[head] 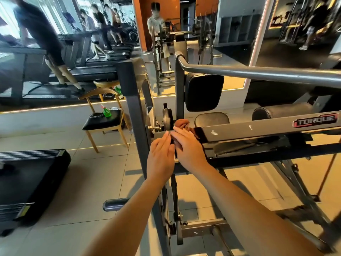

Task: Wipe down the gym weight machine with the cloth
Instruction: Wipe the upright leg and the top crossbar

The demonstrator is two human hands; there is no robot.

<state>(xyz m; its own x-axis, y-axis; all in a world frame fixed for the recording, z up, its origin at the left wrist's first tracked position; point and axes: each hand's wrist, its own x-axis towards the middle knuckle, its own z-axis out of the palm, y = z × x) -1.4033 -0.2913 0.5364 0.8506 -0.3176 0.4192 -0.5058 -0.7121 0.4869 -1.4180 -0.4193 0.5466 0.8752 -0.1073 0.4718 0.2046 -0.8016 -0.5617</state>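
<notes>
A wooden chair point(103, 126) with a black padded seat stands on the pale tiled floor point(73, 182), close to a wall mirror point(73, 58). A green spray bottle point(106, 111) stands upright on the seat, beside a thin white cable point(96, 115). A black treadmill point(27, 180) sits at far left. The mirror reflects blurred people walking on treadmills.

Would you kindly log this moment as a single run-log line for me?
step: wipe | right hand: presses cloth on machine beam | left hand: flat beside it | spray bottle: on chair
</notes>
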